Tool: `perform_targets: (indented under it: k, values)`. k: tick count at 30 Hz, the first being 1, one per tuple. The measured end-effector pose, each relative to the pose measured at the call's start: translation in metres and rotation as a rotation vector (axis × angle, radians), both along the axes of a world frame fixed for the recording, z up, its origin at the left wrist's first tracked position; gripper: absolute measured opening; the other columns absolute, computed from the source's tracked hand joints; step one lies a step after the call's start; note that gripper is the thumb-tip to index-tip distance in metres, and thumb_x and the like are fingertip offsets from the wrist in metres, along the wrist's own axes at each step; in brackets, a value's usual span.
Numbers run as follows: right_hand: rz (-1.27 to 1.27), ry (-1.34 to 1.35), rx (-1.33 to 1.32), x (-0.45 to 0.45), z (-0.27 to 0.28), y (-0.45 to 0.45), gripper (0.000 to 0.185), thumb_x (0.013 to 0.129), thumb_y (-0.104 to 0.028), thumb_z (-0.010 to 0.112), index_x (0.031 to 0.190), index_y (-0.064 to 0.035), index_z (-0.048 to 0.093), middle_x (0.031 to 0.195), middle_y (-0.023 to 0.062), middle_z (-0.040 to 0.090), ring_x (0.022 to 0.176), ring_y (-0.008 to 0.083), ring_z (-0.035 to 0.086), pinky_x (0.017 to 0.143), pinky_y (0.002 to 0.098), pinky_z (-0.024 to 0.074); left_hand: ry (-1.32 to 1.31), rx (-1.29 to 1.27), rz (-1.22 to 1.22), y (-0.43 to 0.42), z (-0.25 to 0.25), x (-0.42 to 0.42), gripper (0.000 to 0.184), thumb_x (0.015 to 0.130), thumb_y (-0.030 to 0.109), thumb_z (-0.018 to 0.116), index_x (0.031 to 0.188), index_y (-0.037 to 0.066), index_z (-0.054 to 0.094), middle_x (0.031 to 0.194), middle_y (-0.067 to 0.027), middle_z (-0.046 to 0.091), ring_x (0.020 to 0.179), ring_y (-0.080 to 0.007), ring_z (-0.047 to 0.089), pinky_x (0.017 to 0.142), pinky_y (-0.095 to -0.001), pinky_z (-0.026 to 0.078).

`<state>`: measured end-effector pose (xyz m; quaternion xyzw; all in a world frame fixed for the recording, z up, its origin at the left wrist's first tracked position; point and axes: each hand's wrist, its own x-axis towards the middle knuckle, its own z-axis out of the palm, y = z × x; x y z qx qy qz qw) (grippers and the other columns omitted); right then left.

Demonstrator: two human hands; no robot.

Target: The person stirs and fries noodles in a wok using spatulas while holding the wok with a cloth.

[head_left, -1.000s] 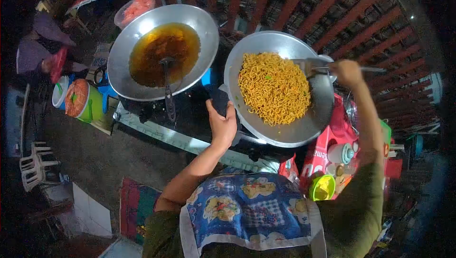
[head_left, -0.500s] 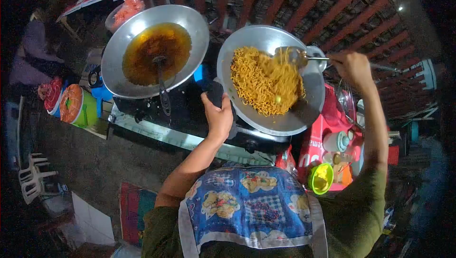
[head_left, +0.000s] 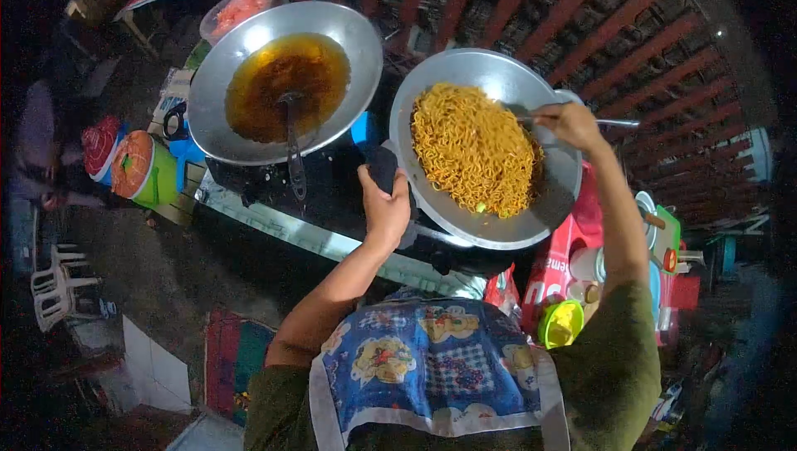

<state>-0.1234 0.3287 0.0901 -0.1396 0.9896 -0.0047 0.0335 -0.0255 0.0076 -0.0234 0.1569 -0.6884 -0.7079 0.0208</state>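
Metal utensil (head_left: pixel 617 122): closed grip of the right hand (head_left: pixel 570 126) around its handle, head indistinct beside the noodles (head_left: pixel 477 152) in the right-side wok (head_left: pixel 558 192). Left hand (head_left: pixel 387 209): gripping a dark pad (head_left: pixel 383 167) at that wok's left edge, presumably to steady it and block heat. Alongside, a second wok (head_left: pixel 207 104) holds amber liquid (head_left: pixel 325 78); a spatula (head_left: pixel 294 152) overhangs its rim, probably for reach.

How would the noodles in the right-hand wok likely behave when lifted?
The noodles are probably floppy: the strands curl and bend over one another. A scoop would likely drag neighbours along, since they lie tangled in one heap. Loose strands may slide back, as the wok has sloping walls.
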Motion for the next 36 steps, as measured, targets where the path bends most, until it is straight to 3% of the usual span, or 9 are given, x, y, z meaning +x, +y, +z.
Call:
perform_targets:
  k: [7,9,12,13,15,16,22,27,36]
  values:
    - [-0.026,0.229,0.381,0.041,0.117,-0.026,0.018,0.076,-0.027,0.056,0.090,-0.0221,0.066,0.075,0.0102,0.064,0.069,0.0273,0.062,0.061,0.0375,0.0504,-0.035,0.041,0.032,0.002,0.000,0.001,0.062,0.083,0.021,0.054,0.126,-0.009,0.022,0.118,-0.0267,0.041,0.110,-0.0323,0.043,0.093,-0.0346,0.032]
    - [-0.114,0.079,0.796,0.033,0.129,-0.029,0.016,0.076,-0.023,0.054,0.087,-0.0203,0.066,0.071,0.0093,0.064,0.067,0.0268,0.063,0.061,0.0375,0.0507,-0.032,0.008,0.018,-0.001,0.010,0.002,0.061,0.083,0.021,0.054,0.125,-0.008,0.022,0.117,-0.0259,0.042,0.109,-0.0306,0.043,0.092,-0.0341,0.032]
    - [-0.062,-0.078,0.884,0.022,0.112,-0.004,0.016,0.076,-0.027,0.055,0.085,-0.0194,0.066,0.076,0.0091,0.064,0.071,0.0257,0.063,0.063,0.0386,0.0506,-0.033,0.072,-0.010,-0.002,0.030,0.005,0.057,0.083,0.019,0.054,0.123,-0.008,0.024,0.113,-0.0251,0.045,0.106,-0.0299,0.045,0.091,-0.0344,0.033]
    - [-0.058,-0.082,0.886,0.022,0.090,0.015,0.016,0.076,-0.027,0.055,0.085,-0.0194,0.066,0.076,0.0091,0.064,0.071,0.0257,0.063,0.063,0.0386,0.0506,-0.039,0.075,-0.008,-0.001,0.027,0.005,0.057,0.083,0.019,0.054,0.123,-0.008,0.024,0.113,-0.0251,0.045,0.106,-0.0299,0.045,0.091,-0.0344,0.033]
    - [0.098,0.103,0.439,0.022,0.027,0.052,0.017,0.076,-0.031,0.056,0.083,-0.0189,0.066,0.071,0.0135,0.061,0.071,0.0295,0.062,0.065,0.0437,0.0485,-0.001,-0.065,0.063,0.002,0.023,0.004,0.051,0.082,0.017,0.054,0.119,-0.006,0.028,0.108,-0.0237,0.047,0.102,-0.0295,0.047,0.089,-0.0349,0.035]
    - [0.034,-0.009,0.309,0.024,0.011,0.044,0.018,0.076,-0.031,0.056,0.086,-0.0195,0.066,0.075,0.0147,0.062,0.073,0.0304,0.061,0.067,0.0439,0.0481,-0.005,-0.062,0.066,0.002,0.021,0.005,0.051,0.082,0.017,0.054,0.119,-0.006,0.028,0.108,-0.0237,0.047,0.102,-0.0295,0.047,0.089,-0.0349,0.035]
    - [-0.244,-0.130,0.112,0.042,-0.029,0.020,0.024,0.076,-0.036,0.058,0.091,-0.0187,0.064,0.085,0.0088,0.064,0.079,0.0299,0.061,0.070,0.0403,0.0483,0.022,-0.091,0.068,0.004,0.025,0.004,0.046,0.082,0.015,0.053,0.116,-0.005,0.030,0.105,-0.0230,0.048,0.099,-0.0297,0.048,0.087,-0.0356,0.035]
    - [-0.258,-0.118,0.015,0.057,0.010,0.006,0.024,0.077,-0.036,0.058,0.093,-0.0202,0.065,0.085,0.0113,0.064,0.080,0.0301,0.061,0.071,0.0408,0.0483,0.029,0.069,0.054,0.004,0.025,0.003,0.042,0.082,0.014,0.053,0.115,-0.002,0.032,0.105,-0.0212,0.049,0.098,-0.0286,0.049,0.086,-0.0355,0.036]
    - [-0.183,0.123,0.513,0.078,0.120,-0.063,0.019,0.079,-0.034,0.054,0.091,-0.0234,0.066,0.076,0.0101,0.064,0.070,0.0286,0.062,0.063,0.0414,0.0495,0.060,0.208,0.022,-0.002,0.018,0.002,0.044,0.083,0.014,0.053,0.117,-0.002,0.030,0.104,-0.0211,0.048,0.097,-0.0273,0.049,0.086,-0.0345,0.036]
